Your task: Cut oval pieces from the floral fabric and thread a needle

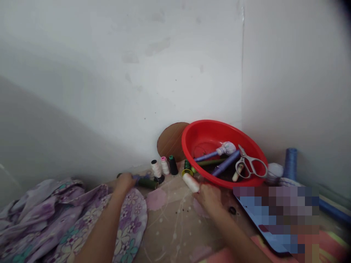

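My left hand (124,181) is closed around a dark green thread spool (147,183) that lies on its side on the floor, by the floral cloth. My right hand (208,197) is closed on a white thread spool (191,182) just in front of the red basin (192,136). Between my hands, near the wall, stand three small spools: a white one (156,168), a pink-topped one (165,165) and a dark one with a green top (173,164).
The basin holds scissors (250,163), purple tubes and a white-wrapped stick. A brown disc (170,140) leans on the wall behind it. Purple floral cloth (63,215) is bunched at left. A blue thread cone (290,163) and white ball sit right.
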`<action>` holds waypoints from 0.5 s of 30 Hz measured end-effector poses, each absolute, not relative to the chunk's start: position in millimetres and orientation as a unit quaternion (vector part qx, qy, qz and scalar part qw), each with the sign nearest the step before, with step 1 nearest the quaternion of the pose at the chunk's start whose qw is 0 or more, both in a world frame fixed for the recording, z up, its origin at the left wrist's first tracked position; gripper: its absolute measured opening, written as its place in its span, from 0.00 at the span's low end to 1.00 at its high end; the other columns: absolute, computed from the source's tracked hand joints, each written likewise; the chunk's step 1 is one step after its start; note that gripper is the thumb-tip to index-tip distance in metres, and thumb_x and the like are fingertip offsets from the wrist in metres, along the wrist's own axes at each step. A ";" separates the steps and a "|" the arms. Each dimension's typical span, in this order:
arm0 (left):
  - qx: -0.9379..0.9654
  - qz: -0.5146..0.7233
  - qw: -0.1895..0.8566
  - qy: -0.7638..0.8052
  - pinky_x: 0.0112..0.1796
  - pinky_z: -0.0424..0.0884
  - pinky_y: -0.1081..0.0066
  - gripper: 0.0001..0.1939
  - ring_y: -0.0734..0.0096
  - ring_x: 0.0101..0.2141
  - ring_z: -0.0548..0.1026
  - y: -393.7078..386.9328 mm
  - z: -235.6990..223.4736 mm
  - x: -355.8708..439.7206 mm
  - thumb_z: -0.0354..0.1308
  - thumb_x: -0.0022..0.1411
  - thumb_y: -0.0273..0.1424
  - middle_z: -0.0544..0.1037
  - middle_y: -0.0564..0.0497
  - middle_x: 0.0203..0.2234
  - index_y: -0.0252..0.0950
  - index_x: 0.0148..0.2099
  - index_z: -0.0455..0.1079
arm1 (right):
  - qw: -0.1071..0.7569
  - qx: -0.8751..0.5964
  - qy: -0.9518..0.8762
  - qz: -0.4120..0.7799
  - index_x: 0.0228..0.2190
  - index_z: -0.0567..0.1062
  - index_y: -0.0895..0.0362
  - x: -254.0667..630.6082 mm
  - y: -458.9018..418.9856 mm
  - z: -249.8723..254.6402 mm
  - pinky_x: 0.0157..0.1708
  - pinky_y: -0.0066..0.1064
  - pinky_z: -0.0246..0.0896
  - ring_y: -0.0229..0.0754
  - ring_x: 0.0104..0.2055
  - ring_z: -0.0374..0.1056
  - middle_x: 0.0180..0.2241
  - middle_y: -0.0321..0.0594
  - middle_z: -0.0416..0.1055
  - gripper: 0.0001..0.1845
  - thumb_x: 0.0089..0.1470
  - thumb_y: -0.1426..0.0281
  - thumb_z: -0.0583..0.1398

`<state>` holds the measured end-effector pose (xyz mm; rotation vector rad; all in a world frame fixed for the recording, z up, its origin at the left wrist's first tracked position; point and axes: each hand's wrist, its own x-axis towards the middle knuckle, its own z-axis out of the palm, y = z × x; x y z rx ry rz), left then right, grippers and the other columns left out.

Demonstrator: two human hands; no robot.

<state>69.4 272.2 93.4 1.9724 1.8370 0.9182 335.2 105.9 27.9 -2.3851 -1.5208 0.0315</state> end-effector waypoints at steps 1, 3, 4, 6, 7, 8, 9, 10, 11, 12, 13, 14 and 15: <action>0.692 0.304 0.168 0.632 0.32 0.63 0.63 0.15 0.54 0.35 0.70 263.3 89.2 77.4 0.60 0.38 0.29 0.68 0.49 0.12 0.35 0.10 0.58 | 0.155 -0.832 -0.532 0.007 0.28 0.74 0.60 335.0 105.9 27.7 0.29 0.34 0.57 0.48 0.31 0.68 0.27 0.48 0.72 0.15 0.42 0.63 0.55; 0.704 0.280 0.233 0.609 0.30 0.64 0.66 0.13 0.56 0.32 0.71 243.0 78.6 100.2 0.59 0.41 0.33 0.68 0.49 0.12 0.35 0.12 0.61 | 0.157 -0.830 -0.536 -0.004 0.29 0.74 0.60 334.7 105.6 28.0 0.29 0.33 0.57 0.47 0.31 0.68 0.27 0.48 0.72 0.15 0.43 0.64 0.55; 0.708 0.269 0.273 0.593 0.28 0.65 0.67 0.13 0.59 0.29 0.72 231.7 72.2 114.1 0.58 0.43 0.35 0.68 0.50 0.12 0.34 0.14 0.63 | 0.157 -0.829 -0.537 -0.007 0.29 0.74 0.61 334.8 105.4 28.2 0.29 0.33 0.57 0.47 0.31 0.68 0.27 0.48 0.72 0.14 0.43 0.64 0.55; 0.708 0.249 0.362 0.554 0.24 0.65 0.70 0.12 0.65 0.24 0.72 208.3 57.8 144.4 0.56 0.46 0.36 0.71 0.50 0.15 0.33 0.19 0.66 | 0.158 -0.827 -0.539 -0.007 0.28 0.74 0.61 335.7 105.3 28.1 0.29 0.32 0.57 0.47 0.31 0.68 0.27 0.49 0.72 0.14 0.43 0.64 0.54; 0.702 0.245 0.401 0.535 0.23 0.66 0.72 0.11 0.67 0.24 0.72 197.0 50.5 159.5 0.55 0.47 0.36 0.73 0.49 0.18 0.33 0.21 0.68 | 0.158 -0.827 -0.539 -0.004 0.28 0.74 0.62 336.4 105.4 27.7 0.29 0.32 0.57 0.47 0.31 0.68 0.28 0.49 0.72 0.15 0.43 0.64 0.54; 0.696 0.244 0.437 0.516 0.24 0.66 0.73 0.11 0.68 0.25 0.72 186.7 43.6 173.7 0.54 0.48 0.36 0.74 0.48 0.21 0.33 0.25 0.68 | 0.159 -0.827 -0.540 -0.001 0.28 0.74 0.62 337.3 105.6 27.2 0.29 0.32 0.57 0.47 0.32 0.68 0.28 0.49 0.72 0.15 0.43 0.64 0.54; 0.687 0.244 0.466 0.501 0.24 0.67 0.73 0.11 0.69 0.26 0.73 177.8 37.5 186.6 0.53 0.50 0.36 0.75 0.48 0.24 0.33 0.28 0.69 | 0.160 -0.827 -0.539 0.002 0.29 0.74 0.62 338.2 105.8 26.7 0.29 0.32 0.58 0.47 0.32 0.68 0.28 0.49 0.72 0.16 0.43 0.64 0.54; 0.678 0.244 0.491 0.489 0.25 0.67 0.73 0.11 0.70 0.26 0.73 170.6 32.4 197.9 0.52 0.51 0.36 0.75 0.47 0.26 0.33 0.30 0.69 | 0.162 -0.828 -0.537 0.006 0.29 0.74 0.62 339.0 105.8 26.6 0.29 0.33 0.58 0.48 0.32 0.68 0.28 0.49 0.72 0.16 0.43 0.63 0.54; 0.670 0.246 0.510 0.481 0.26 0.68 0.73 0.11 0.70 0.27 0.73 165.3 28.4 207.4 0.51 0.52 0.36 0.75 0.47 0.26 0.33 0.32 0.68 | 0.166 -0.828 -0.536 0.010 0.29 0.74 0.61 339.6 105.7 27.0 0.29 0.33 0.58 0.48 0.33 0.68 0.28 0.49 0.72 0.17 0.43 0.62 0.54; 0.662 0.246 0.525 0.474 0.26 0.68 0.73 0.12 0.70 0.27 0.73 162.0 25.7 215.1 0.50 0.54 0.36 0.75 0.47 0.27 0.33 0.32 0.68 | 0.172 -0.828 -0.533 0.013 0.29 0.74 0.61 340.0 105.3 28.2 0.29 0.34 0.58 0.49 0.33 0.68 0.28 0.49 0.72 0.18 0.43 0.61 0.53; 0.656 0.246 0.537 0.470 0.27 0.68 0.73 0.12 0.71 0.27 0.73 160.3 24.0 221.0 0.49 0.55 0.36 0.75 0.47 0.27 0.33 0.33 0.68 | 0.181 -0.828 -0.531 0.018 0.29 0.74 0.60 340.3 104.5 30.3 0.30 0.34 0.57 0.49 0.33 0.68 0.28 0.49 0.72 0.19 0.44 0.59 0.52; 0.650 0.246 0.546 0.468 0.28 0.69 0.72 0.12 0.71 0.27 0.73 159.9 23.2 225.3 0.49 0.56 0.36 0.74 0.47 0.27 0.33 0.33 0.68 | 0.190 -0.827 -0.528 0.026 0.29 0.74 0.60 340.4 103.4 33.4 0.30 0.34 0.57 0.49 0.33 0.68 0.28 0.49 0.72 0.20 0.45 0.58 0.51; 0.645 0.246 0.552 0.467 0.29 0.69 0.71 0.13 0.71 0.27 0.73 160.4 22.9 228.1 0.48 0.56 0.36 0.74 0.47 0.27 0.32 0.34 0.67 | 0.201 -0.825 -0.527 0.037 0.29 0.74 0.59 340.5 101.9 37.6 0.30 0.33 0.57 0.48 0.33 0.68 0.27 0.48 0.72 0.22 0.46 0.57 0.49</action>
